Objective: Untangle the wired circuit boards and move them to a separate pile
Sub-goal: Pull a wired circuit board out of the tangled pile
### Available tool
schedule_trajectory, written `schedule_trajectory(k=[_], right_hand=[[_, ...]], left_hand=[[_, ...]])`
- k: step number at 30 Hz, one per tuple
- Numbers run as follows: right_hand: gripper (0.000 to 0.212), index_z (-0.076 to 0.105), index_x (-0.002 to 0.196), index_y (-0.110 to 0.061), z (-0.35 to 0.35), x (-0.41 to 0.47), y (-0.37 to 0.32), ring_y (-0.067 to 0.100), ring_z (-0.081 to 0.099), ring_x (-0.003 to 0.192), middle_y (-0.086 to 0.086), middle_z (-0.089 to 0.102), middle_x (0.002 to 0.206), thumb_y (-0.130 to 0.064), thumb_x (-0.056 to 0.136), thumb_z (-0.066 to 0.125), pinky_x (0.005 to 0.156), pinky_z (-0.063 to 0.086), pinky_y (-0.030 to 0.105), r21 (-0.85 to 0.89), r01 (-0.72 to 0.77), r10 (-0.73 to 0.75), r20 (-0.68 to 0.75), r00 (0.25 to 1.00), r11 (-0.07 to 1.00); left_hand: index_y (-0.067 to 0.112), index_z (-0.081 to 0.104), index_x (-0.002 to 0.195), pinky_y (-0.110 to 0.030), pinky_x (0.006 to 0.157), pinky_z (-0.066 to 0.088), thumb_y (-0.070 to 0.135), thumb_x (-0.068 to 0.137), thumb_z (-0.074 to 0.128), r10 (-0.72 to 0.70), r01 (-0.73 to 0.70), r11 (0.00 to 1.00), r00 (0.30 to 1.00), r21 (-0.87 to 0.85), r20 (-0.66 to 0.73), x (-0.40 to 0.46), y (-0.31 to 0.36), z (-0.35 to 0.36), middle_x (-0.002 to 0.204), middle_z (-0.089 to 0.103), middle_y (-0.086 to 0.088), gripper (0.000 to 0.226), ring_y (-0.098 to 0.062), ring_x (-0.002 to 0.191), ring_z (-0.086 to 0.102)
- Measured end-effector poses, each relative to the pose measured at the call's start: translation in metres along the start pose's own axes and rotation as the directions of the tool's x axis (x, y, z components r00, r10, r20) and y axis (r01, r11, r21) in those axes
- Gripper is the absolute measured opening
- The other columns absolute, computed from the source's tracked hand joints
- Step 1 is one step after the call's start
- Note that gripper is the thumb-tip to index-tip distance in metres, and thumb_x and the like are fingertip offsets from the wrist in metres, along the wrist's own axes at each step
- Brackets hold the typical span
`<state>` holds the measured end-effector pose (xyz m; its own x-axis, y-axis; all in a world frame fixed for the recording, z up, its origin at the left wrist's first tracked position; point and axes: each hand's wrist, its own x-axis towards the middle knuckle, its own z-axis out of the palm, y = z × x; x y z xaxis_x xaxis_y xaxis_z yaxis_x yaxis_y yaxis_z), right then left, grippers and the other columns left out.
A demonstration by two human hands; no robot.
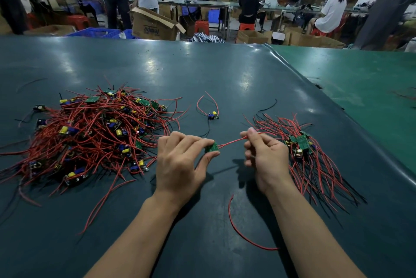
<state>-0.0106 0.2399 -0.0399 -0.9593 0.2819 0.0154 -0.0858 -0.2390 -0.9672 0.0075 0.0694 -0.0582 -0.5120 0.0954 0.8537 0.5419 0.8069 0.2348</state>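
At centre frame our left hand [180, 160] pinches a small green circuit board [212, 147] by its edges; our right hand [262, 154] curls around its red wire [231, 142]. The board looks light, rigid and likely fragile, the leads limp, so we grip edges.

Dark table [225, 70]: tangled pile [90, 133], sorted pile [310, 154], lone board [213, 115].

Bench [225, 70] | tangled pile [90, 133] at left | sorted pile [310, 154] at right | single board [213, 115] between piles, behind hands | loose wire [238, 232] nearest, between forearms
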Motion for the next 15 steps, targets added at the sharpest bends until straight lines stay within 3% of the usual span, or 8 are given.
schedule_trajectory(k=[11, 15], right_hand=[[0.028, 0.065, 0.080, -0.008, -0.002, 0.007, -0.001, 0.005, 0.040, 0.037, -0.006, 0.052, 0.053, -0.018, 0.102, 0.051, 0.034, 0.031, 0.017, 0.187, 0.090, -0.056, -0.179, 0.982, 0.978], [0.027, 0.058, 0.096, -0.010, -0.012, 0.013, -0.010, 0.008, 0.044, 0.039, 0.004, 0.054, 0.068, -0.030, 0.104, 0.043, 0.037, 0.034, 0.016, 0.398, 0.045, 0.050, -0.224, 0.973, 0.916]], left_hand=[[0.013, 0.076, 0.091, -0.042, 0.071, 0.043, 0.030, 0.084, 0.076, 0.001, -0.001, 1.000, 1.000, -0.024, 0.002, -0.001, 0.001, 0.001, 0.088, 0.071, 0.005, 0.018, -0.026, 0.077, 0.059], [0.012, 0.075, 0.092, -0.041, 0.074, 0.041, 0.025, 0.083, 0.077, -0.134, 0.133, 0.991, 0.988, -0.025, -0.074, -0.002, -0.001, 0.000, 0.089, 0.071, 0.003, 0.016, -0.027, 0.079, 0.061]])
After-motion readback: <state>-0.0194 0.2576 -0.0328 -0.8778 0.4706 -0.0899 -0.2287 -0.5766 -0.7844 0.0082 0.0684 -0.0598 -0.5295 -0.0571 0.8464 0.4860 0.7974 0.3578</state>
